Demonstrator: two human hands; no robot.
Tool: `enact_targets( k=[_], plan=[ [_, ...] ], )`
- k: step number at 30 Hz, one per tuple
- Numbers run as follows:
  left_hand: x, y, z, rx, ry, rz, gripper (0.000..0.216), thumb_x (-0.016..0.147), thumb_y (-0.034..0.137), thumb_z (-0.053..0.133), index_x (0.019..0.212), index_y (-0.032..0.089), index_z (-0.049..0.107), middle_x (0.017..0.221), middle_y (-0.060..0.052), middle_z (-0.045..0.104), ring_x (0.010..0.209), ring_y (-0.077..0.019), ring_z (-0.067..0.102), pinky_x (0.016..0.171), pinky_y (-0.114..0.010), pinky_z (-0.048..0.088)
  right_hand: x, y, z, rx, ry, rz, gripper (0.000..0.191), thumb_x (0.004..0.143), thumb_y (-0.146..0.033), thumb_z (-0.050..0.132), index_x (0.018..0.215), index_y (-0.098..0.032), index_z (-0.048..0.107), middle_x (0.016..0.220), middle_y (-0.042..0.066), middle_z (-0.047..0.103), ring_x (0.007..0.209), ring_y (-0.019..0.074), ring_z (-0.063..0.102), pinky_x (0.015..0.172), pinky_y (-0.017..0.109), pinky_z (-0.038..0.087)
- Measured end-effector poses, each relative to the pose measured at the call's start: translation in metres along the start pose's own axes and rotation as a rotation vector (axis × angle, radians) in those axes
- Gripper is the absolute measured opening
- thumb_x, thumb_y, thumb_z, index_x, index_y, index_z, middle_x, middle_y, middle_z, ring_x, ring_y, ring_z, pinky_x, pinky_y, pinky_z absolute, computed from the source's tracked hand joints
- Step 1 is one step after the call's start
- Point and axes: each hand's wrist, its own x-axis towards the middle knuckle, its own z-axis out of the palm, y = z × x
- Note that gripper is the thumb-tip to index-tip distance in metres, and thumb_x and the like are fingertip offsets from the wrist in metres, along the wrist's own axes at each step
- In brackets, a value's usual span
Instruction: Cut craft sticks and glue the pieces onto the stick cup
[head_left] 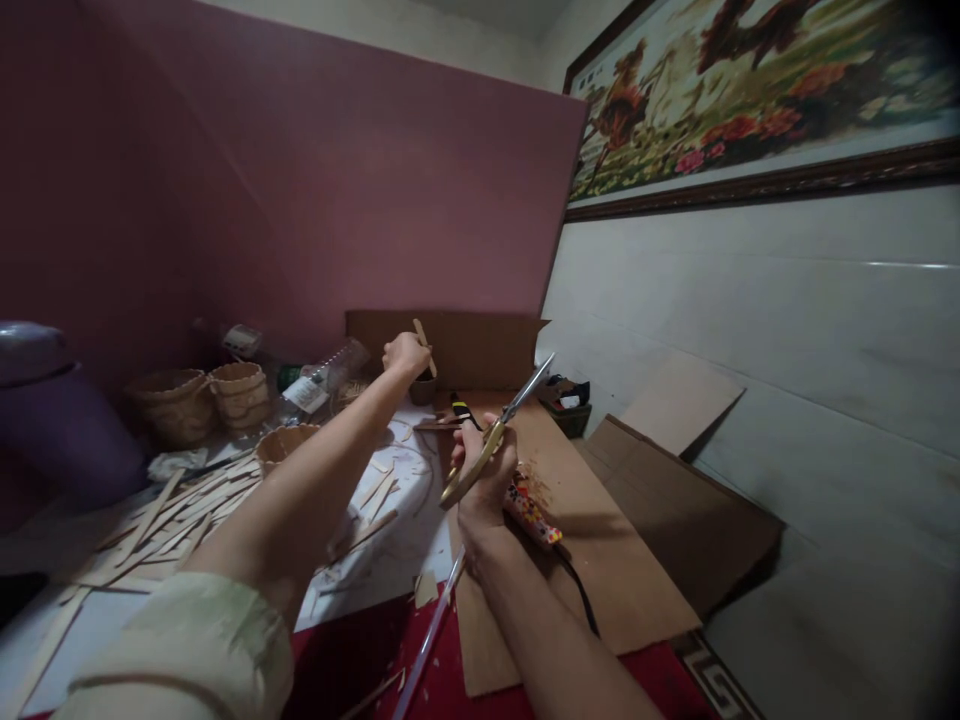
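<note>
At the worktop's (420,535) far edge, I cannot tell if my left hand (406,352) pinches the wooden stick (425,347); my right hand (491,482) clasps gold-handled scissors (495,436) over the cardboard's (600,560) left edge, and I judge three cups (238,395) shaped, many strips (176,525) unused.

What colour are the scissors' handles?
The scissors' handles are gold-coloured; best seen in the head view, the only one here.

A home's craft corner — framed picture (765,110) at two o'clock, wooden strips (157,512) at eight, textured pots (240,396) at nine, cardboard sheet (619,572) at five — and what may be a purple flask (64,430), dim, at nine.
</note>
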Motion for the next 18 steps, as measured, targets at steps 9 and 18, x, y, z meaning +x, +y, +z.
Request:
enact_targets(
  k=[9,18],
  plan=[
    [-0.049,-0.008,0.003,0.231,-0.278,0.228,0.027,0.067,0.02,0.074,0.094,0.023,0.076,0.104,-0.009,0.074,0.1,-0.0241,0.068,0.082,-0.027,0.05,0.014,0.005,-0.008,-0.001,0.058,-0.109,0.035,0.071,-0.032,0.066,0.098,-0.021,0.047,0.06,-0.008,0.061,0.041,0.0071,0.05,0.037,0.016,0.039],
    [-0.068,-0.013,0.017,0.392,-0.382,0.341,0.037,0.061,0.019,0.079,0.098,0.021,0.076,0.111,-0.014,0.073,0.109,-0.03,0.065,0.092,-0.038,0.049,0.022,0.01,-0.011,0.02,0.081,-0.108,0.037,0.07,-0.034,0.068,0.098,-0.021,0.047,0.059,-0.009,0.061,0.04,0.0063,0.049,0.037,0.016,0.039]
  ],
)
